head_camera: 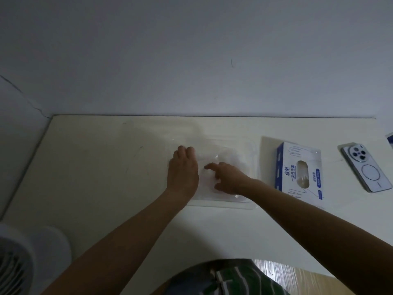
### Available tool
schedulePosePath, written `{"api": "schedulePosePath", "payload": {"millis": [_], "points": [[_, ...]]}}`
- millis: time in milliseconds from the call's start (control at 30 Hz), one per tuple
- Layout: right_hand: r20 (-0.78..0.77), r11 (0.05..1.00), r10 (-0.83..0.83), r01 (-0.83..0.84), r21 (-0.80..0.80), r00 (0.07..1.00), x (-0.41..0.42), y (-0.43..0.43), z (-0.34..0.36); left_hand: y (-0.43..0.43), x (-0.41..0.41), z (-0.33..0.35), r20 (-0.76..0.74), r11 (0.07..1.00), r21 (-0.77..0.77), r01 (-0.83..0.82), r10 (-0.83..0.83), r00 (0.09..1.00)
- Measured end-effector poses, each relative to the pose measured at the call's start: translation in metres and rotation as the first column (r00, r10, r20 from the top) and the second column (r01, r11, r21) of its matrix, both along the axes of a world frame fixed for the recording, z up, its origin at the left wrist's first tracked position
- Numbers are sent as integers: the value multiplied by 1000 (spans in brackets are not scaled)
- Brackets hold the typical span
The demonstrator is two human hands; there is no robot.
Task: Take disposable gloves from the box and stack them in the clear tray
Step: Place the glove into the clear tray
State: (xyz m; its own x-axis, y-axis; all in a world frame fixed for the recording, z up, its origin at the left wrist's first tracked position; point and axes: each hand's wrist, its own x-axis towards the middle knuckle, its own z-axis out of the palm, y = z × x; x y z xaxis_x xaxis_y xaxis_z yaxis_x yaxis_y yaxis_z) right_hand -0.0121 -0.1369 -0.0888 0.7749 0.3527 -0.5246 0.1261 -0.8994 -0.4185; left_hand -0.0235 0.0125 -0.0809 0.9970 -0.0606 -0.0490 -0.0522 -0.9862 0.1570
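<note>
Some thin gloves (230, 158) lie in the clear tray (223, 204), just left of the box (297, 171); our left hand (184, 167) presses flat, fingers straight, probably pinning the stack; our right hand (227, 177), forefinger extended and gripping nothing, seems to smooth it.

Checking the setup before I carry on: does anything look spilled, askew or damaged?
Nothing stands out. The gloves lie inside the clear tray under the left hand and right hand; the glove box lies flat beside it, intact. The phone sits slightly angled, harmlessly.
</note>
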Motion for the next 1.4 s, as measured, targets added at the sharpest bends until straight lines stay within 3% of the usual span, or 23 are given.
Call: {"api": "schedulePosePath", "payload": {"millis": [67,133,167,233,300,400,500,633,800,933,1067,1233,1400], "points": [[-28,1000,-2,3,14,1000,-1,4,-5,-3,-2,3,172,989,85,122,-135,976],[-52,999,-11,13,37,999,-1,6,-10,-7,-1,5,210,968,104,230,-247,946],[-62,999,-20,23,47,998,-1,6,-11,-9,0,4,134,963,69,262,-269,954],[-81,998,-44,48,51,996,1,4,-12,-9,3,-5,-162,978,-31,208,-210,964],[-89,995,-86,89,35,992,3,-1,-14,-3,7,-15,-405,991,-74,114,-134,904],[-72,983,-186,184,-29,980,4,-9,-15,6,13,-28,-515,991,-116,61,-113,850],[-112,972,-216,202,-123,970,0,-8,-17,5,14,-37,-565,990,-29,137,-129,815],[-154,971,-189,161,-178,970,-3,1,-19,0,12,-41,-569,978,82,192,-113,815],[-109,995,-33,23,-97,993,1,-9,11,-3,16,-15,-565,993,26,119,-84,821],[146,991,-56,38,127,988,10,-30,58,-22,25,28,-253,985,69,157,-135,958],[293,951,-244,168,261,925,17,-82,85,-74,31,65,-58,970,-194,145,-159,986],[278,917,-398,389,91,874,3,-168,57,-155,26,66,-109,830,-492,263,-358,927],[246,896,-394,430,-114,886,-22,-210,13,-221,16,23,-316,811,-506,295,-492,811]]}}
